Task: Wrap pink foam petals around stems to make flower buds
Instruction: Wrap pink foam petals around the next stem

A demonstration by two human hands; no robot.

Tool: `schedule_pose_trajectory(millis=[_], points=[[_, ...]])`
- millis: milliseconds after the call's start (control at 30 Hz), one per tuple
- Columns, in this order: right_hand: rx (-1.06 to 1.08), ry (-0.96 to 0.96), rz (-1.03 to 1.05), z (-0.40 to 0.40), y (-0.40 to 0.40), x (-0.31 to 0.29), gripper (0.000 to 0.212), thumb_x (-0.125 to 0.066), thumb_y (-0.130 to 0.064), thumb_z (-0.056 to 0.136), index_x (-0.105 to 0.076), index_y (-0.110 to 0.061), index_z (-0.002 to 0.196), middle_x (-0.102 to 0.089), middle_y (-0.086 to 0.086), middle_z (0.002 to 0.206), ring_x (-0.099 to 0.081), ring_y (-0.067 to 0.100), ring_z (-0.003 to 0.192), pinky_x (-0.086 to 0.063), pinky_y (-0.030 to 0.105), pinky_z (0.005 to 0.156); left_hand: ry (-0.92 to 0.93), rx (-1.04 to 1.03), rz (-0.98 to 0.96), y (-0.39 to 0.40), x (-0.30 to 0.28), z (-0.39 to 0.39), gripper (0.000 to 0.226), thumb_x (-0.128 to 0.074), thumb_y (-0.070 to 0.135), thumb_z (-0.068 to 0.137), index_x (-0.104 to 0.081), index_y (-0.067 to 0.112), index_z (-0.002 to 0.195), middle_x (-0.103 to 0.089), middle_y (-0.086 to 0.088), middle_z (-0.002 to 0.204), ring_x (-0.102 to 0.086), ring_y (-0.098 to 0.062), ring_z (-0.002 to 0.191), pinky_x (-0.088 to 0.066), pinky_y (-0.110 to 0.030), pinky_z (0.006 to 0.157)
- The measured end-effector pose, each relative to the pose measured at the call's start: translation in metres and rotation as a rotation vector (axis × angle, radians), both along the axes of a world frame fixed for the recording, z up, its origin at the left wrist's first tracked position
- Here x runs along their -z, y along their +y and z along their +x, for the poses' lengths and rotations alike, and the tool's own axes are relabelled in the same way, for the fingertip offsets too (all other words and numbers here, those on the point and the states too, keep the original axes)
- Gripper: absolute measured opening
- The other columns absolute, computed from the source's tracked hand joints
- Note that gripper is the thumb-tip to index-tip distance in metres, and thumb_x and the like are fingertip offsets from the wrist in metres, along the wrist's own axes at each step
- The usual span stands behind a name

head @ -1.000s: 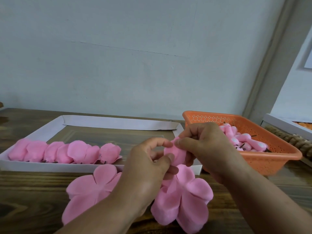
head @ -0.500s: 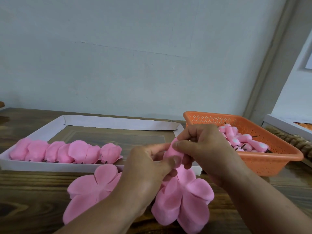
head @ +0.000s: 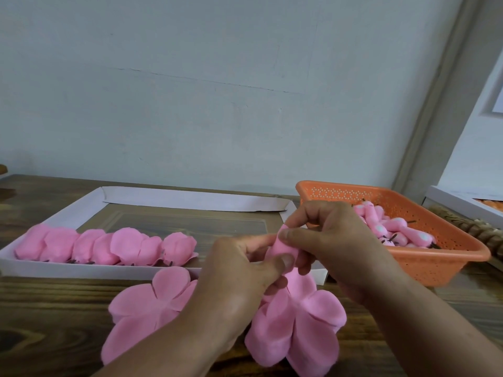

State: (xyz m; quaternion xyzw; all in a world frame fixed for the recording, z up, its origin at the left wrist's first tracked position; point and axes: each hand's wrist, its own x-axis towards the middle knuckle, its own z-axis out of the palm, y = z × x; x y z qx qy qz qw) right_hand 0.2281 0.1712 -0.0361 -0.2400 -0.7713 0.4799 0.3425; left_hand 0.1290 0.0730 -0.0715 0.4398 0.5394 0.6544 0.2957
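A pink foam petal piece [head: 296, 322] hangs between my hands, its lower petals spread loose. Its top is rolled into a small bud [head: 280, 244]; any stem inside is hidden. My left hand [head: 245, 276] grips the bud from below, thumb pressed on its front. My right hand [head: 332, 240] pinches the bud's top from the right, thumb laid across it. A second flat pink petal piece [head: 144, 311] lies on the table under my left wrist.
A white cardboard tray [head: 81, 270] at the left holds a row of wrapped pink flowers [head: 109, 247]. An orange plastic basket [head: 435, 257] at the right holds small pink buds on dark stems [head: 394, 229]. A white box sits at the far right edge.
My right thumb has slid further across the bud's top and the rolled petal looks tighter. Both hands stay in nearly the same place.
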Motion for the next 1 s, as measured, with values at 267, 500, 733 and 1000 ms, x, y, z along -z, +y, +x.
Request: schedule_pose_trajectory(millis=[267, 500, 733, 1000], points=[[-0.023, 0.050, -0.014, 0.0009, 0.0020, -0.0004, 0.012, -0.067, 0.008, 0.076, -0.060, 0.001, 0.070, -0.055, 0.014, 0.050, -0.050, 0.018, 0.035, -0.042, 0.025, 0.036, 0.028, 0.016, -0.006, -0.0006, 0.0000, 0.0003, 0.034, -0.068, 0.014, 0.081, -0.074, 0.047, 0.074, -0.074, 0.000, 0.076, -0.065, -0.007, 0.058, -0.054, -0.018, 0.058], [-0.036, 0.062, -0.032, 0.0006, 0.0021, -0.0005, 0.010, -0.067, 0.007, 0.076, -0.060, 0.003, 0.070, -0.055, 0.016, 0.050, -0.049, 0.018, 0.035, -0.041, 0.026, 0.036, 0.026, 0.009, -0.012, -0.0002, 0.0002, -0.0006, 0.035, -0.070, 0.015, 0.080, -0.073, 0.049, 0.072, -0.074, 0.001, 0.074, -0.066, -0.007, 0.057, -0.053, -0.018, 0.056], [-0.045, 0.072, -0.052, 0.0010, 0.0020, -0.0012, 0.011, -0.067, 0.007, 0.076, -0.060, 0.003, 0.068, -0.054, 0.014, 0.047, -0.047, 0.016, 0.033, -0.039, 0.023, 0.035, 0.020, 0.040, -0.001, -0.0022, -0.0025, 0.0004, 0.022, -0.070, 0.019, 0.075, -0.076, 0.040, 0.074, -0.074, -0.004, 0.073, -0.063, -0.007, 0.056, -0.053, -0.018, 0.056], [-0.054, 0.083, -0.061, 0.0008, 0.0026, -0.0007, 0.013, -0.068, 0.007, 0.075, -0.060, 0.001, 0.066, -0.053, 0.018, 0.050, -0.046, 0.016, 0.033, -0.037, 0.021, 0.035, 0.016, 0.043, -0.010, -0.0032, -0.0047, 0.0006, 0.023, -0.072, 0.016, 0.078, -0.076, 0.038, 0.076, -0.073, -0.003, 0.069, -0.062, -0.006, 0.054, -0.050, -0.016, 0.053]])
